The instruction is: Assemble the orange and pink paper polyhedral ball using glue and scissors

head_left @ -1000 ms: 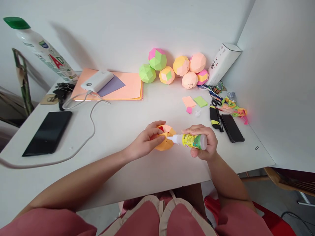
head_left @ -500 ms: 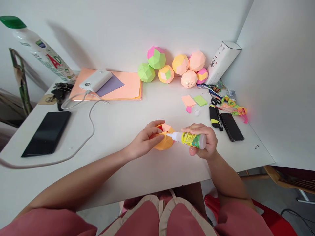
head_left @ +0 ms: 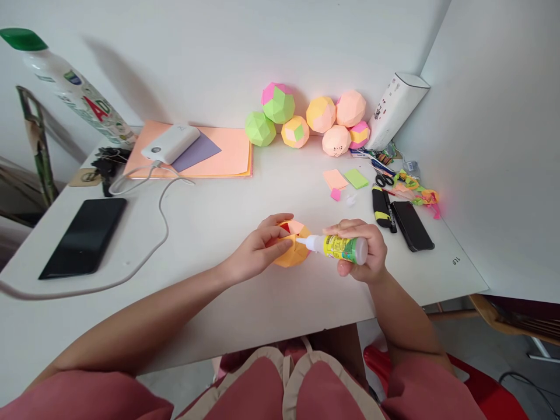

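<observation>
My left hand (head_left: 261, 247) grips an orange and peach faceted paper ball (head_left: 292, 255) by its left side, near the middle of the desk. A gap in the ball's top shows a red inside. In my right hand (head_left: 366, 248) a glue bottle (head_left: 340, 247) with a yellow and green label lies tilted on its side. Its white nozzle points left, and the tip is at the ball's upper face; whether it touches the paper I cannot tell. Just beyond the ball lie a peach paper piece (head_left: 335, 179), a green paper piece (head_left: 356, 179) and a small pink piece (head_left: 335, 194).
Several finished paper balls (head_left: 321, 114) rest against the back wall. Scissors (head_left: 384, 180), a box cutter (head_left: 381, 207) and a phone (head_left: 412, 226) lie at right. Leftward are paper sheets (head_left: 231, 153) under a power bank (head_left: 171, 144), its cable, and a black tablet (head_left: 83, 238).
Hardly anything differs. Both hands, the paper ball and the glue bottle keep almost the same places, with the nozzle tip still at the ball.
</observation>
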Demonstrator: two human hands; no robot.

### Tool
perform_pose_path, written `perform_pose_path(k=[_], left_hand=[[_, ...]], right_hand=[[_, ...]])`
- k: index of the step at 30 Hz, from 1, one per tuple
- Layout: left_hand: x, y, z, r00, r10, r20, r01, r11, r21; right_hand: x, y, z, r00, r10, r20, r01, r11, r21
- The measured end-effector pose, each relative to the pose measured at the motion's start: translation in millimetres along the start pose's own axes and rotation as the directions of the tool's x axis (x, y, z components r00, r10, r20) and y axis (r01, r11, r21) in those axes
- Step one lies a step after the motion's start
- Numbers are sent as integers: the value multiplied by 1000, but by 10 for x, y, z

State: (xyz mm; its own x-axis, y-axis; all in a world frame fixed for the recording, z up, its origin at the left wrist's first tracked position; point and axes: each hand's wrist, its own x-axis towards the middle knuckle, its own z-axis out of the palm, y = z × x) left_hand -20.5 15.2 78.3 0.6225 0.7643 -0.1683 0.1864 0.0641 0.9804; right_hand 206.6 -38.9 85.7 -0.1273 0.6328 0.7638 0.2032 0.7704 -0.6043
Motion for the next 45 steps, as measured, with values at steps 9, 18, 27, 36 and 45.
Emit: perform_pose_path(k=[9,18,27,36,45], left_hand=[[4,0,-3,1000,0,-10,0,1000,-5],[42,-49,-44,999,23,29,-23,1000,0],[113,-91,-85,997,31,71,-26,997,-74],[144,-84,-103,994,-13,112,35,979,-203],[168,-159,-107,987,4,161,41,960,-277]], right_hand=[[15,-4,-12,997,60,45,-62,997,38],[-18,72,-9,966,184,-182,-174,982,68],[14,140,-149,956,285,65,-289,887,360],[27,224,-132,935,320,155,-354,871,340],[7,266,-117,914,367,174,-405,794,453]])
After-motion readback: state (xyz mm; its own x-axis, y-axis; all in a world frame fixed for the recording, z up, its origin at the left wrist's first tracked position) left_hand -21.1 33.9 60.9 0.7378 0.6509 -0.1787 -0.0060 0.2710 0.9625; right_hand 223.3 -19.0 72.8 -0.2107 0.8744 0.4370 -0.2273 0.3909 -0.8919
